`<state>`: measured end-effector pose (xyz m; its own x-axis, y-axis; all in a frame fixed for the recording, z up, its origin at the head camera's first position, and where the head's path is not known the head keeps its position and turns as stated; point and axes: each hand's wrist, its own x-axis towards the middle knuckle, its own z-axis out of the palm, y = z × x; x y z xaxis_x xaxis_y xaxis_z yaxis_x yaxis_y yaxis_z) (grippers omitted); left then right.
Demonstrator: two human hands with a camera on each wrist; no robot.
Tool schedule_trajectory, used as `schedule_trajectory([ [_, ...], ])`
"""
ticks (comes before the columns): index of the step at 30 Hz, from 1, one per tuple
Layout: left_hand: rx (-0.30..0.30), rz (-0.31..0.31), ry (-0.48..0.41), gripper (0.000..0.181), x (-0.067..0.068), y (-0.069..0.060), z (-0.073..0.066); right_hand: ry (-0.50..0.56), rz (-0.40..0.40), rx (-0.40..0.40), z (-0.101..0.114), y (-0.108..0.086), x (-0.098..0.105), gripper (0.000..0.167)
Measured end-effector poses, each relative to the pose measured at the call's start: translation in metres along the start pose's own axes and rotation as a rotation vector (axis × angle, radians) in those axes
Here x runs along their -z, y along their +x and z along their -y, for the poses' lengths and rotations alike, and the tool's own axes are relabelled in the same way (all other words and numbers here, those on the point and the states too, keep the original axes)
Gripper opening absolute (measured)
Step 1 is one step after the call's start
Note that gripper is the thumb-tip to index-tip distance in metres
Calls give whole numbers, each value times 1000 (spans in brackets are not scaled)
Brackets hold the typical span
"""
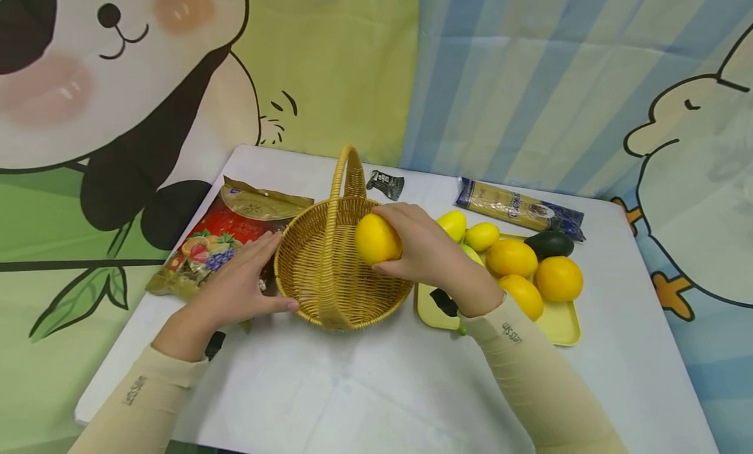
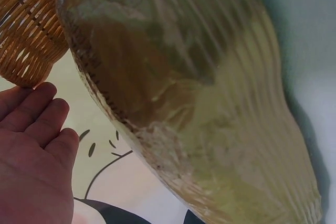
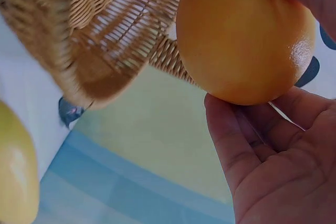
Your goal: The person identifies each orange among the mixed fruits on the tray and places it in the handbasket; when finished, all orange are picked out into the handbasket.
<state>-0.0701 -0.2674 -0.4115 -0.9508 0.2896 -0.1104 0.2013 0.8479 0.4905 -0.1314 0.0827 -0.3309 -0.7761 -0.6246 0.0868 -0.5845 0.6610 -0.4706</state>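
In the head view my right hand grips an orange above the right side of a wicker basket with a tall handle. The right wrist view shows the orange with a green stem spot, held between thumb and fingers of that hand. My left hand lies at the basket's left rim, fingers straight and thumb spread. Its fingertips touch the wicker basket in the left wrist view. Beneath and beside this hand is a red and gold food bag.
Right of the basket, a yellow tray bears several oranges, a dark green avocado-like fruit and yellow lemon-like fruits. Behind them lies a long blue and gold packet. A small black wrapped packet sits behind the basket.
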Motion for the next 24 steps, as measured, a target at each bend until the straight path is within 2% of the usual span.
schedule_trajectory([
  [11,11,-3,3,137,-1,1,2,-56,69,82,22,37,-26,87],
  [15,19,-1,3,137,-1,1,2,-95,88,105,25,51,-40,80],
  [24,18,-5,2,136,-2,-1,2,-46,110,178,28,73,-58,78],
])
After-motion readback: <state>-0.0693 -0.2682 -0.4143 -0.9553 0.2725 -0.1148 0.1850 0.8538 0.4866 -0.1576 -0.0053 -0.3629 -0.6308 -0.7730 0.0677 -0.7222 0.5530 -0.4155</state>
